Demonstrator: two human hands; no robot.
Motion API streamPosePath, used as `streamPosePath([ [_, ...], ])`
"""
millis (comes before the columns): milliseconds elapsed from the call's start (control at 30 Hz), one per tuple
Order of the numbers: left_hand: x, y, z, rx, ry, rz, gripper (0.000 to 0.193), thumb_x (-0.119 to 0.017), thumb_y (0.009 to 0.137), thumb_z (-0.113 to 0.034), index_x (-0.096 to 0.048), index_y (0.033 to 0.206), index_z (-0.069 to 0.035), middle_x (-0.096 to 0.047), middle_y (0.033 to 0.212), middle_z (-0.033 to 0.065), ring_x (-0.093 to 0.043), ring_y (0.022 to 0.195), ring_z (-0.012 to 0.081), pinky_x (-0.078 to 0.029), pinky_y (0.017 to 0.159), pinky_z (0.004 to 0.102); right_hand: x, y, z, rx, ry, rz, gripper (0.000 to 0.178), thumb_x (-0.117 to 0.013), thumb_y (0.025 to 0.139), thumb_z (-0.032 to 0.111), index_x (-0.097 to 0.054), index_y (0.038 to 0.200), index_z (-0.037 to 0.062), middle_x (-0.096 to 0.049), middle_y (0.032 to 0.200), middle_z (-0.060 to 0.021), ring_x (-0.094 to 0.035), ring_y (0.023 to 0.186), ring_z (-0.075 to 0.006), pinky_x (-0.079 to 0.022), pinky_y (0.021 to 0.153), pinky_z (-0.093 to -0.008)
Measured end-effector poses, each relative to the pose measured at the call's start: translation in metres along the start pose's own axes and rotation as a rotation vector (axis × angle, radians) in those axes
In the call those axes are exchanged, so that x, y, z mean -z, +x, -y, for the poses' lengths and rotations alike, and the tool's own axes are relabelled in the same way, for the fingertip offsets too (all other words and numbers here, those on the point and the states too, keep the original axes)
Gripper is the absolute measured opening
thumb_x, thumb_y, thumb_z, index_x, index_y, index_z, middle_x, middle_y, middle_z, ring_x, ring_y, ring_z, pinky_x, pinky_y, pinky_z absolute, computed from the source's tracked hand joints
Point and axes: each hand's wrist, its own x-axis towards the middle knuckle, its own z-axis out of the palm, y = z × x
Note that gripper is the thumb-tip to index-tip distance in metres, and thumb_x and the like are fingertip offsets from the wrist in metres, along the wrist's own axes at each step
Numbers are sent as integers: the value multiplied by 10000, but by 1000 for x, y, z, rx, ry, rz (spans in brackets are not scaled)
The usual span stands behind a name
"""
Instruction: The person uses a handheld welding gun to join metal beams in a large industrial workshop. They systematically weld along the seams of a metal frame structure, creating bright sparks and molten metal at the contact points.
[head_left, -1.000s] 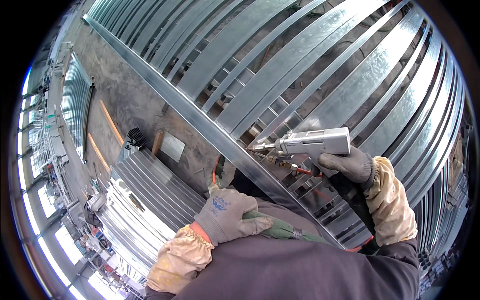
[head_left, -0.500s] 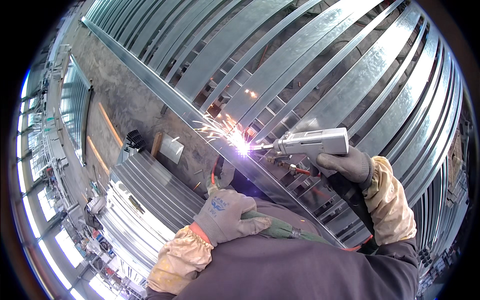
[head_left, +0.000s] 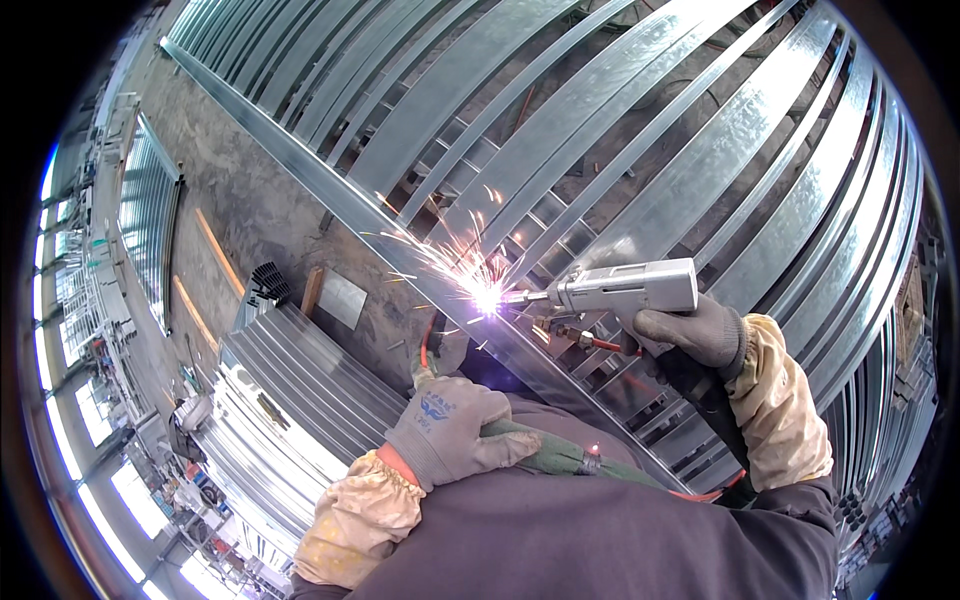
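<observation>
My right hand [head_left: 700,332], in a grey work glove, is wrapped round the handle of a silver pistol-shaped welding gun [head_left: 628,287]. Its nozzle points left at a metal rail [head_left: 345,215], where a bright white-violet flare [head_left: 487,299] throws sparks up and to the left. A brass fitting with a red hose sits beneath the gun body. Lower and to the left, my gloved left hand [head_left: 455,428] is closed round a green-sleeved cable [head_left: 572,458] that runs across my lap. Beside its fingers an orange-red hose [head_left: 427,338] curves up. The glare hides the exact weld spot.
Long galvanized metal strips [head_left: 590,130] lie across the rail, with gaps between them. A stack of metal profiles [head_left: 310,375] stands at left, near a small sheet [head_left: 342,298] and a wooden block [head_left: 312,290]. Wooden strips [head_left: 220,250] lie on the floor.
The sparks fan out differently and reach higher, with a few below the flare too. Both hands and the welding gun stay almost where they were.
</observation>
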Motion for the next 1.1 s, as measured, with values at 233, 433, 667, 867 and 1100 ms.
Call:
streamPosePath([
  [233, 0, 0, 0, 15, 15, -2, 379, -741, 790, -426, -661, 716, -63, -624, 662, 122, -617, 672, 323, -429, 641, 432, -5, -5, 9, -23, 31, -6, 436, -654, 951, 315, -591, 1255, 8, -658, 856, -26, -546, 716, -63, -459, 637, -234],
  [433, 2, 0, -1, 16, 14, -8, 386, -735, 794, -437, -665, 725, -63, -625, 662, 123, -621, 677, 317, -430, 659, 433, 0, -7, 3, -12, 2, 16, 465, -665, 948, 341, -587, 1268, 12, -666, 892, -26, -559, 758, -72, -468, 673, -243],
  [667, 7, 2, -3, 56, -11, 60, 404, -732, 790, -447, -660, 718, -56, -622, 659, 124, -609, 658, 316, -425, 658, 429, -7, -13, 15, -54, 47, -1, 481, -669, 947, 347, -577, 1282, 14, -665, 932, -26, -573, 803, -87, -481, 716, -256],
  [867, 6, 0, 1, 46, -50, 59, 410, -731, 785, -452, -665, 721, -52, -618, 660, 129, -605, 668, 327, -433, 628, 432, -7, -21, 22, -188, 70, -18, 475, -673, 941, 301, -561, 1296, 6, -657, 966, -45, -627, 851, -113, -497, 720, -268],
  [1100, 4, -6, 7, 22, -32, 8, 413, -730, 788, -459, -673, 728, -55, -618, 669, 130, -607, 674, 330, -444, 621, 428, -12, -4, 43, 30, 118, -101, 537, -677, 907, 368, -571, 1281, -3, -701, 939, -117, -637, 658, -134, -523, 566, -256],
])
